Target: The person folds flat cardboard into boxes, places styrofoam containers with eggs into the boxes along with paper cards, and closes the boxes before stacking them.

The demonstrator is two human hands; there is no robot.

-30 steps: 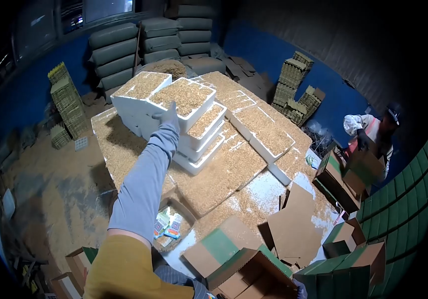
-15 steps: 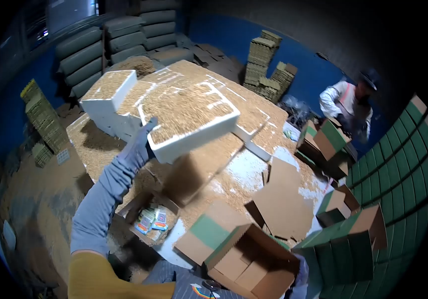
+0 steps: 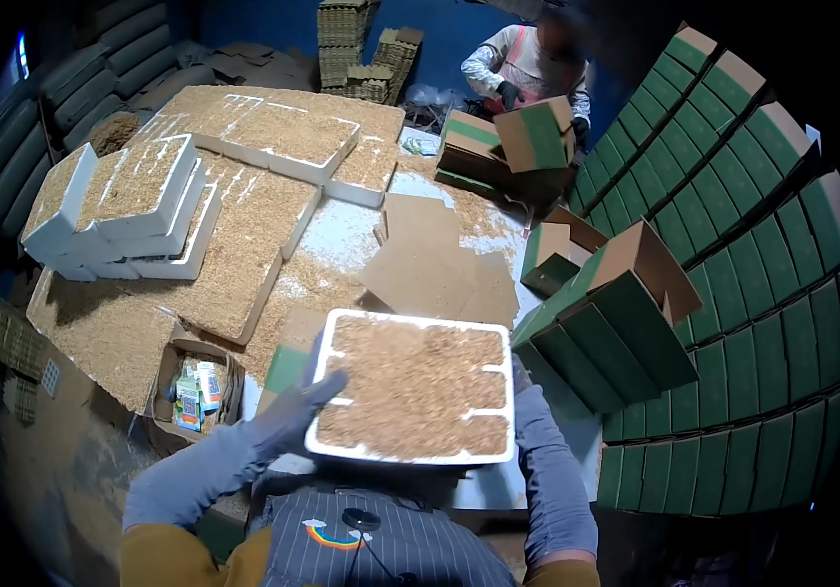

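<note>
We hold a white foam box (image 3: 509,411), full of shavings, level at the near edge of the table (image 3: 579,455). Our left hand (image 3: 304,409) has its thumb over the rim; our right hand (image 3: 529,391) is against the opposite side, its fingers hidden. By the near left corner stands an open carton (image 3: 233,391) with packets (image 3: 188,403) inside. Just beyond our box, flattened cardboard (image 3: 430,269) covers the middle, and green cartons (image 3: 615,342) crowd the right edge. Stacked foam boxes (image 3: 151,210) fill the far left part; a co-worker (image 3: 537,73) handles a carton (image 3: 534,135) past the far right corner. Half a second ago only our left hand showed, gripping the box farther in over the table; now it is nearer us, between both hands.
</note>
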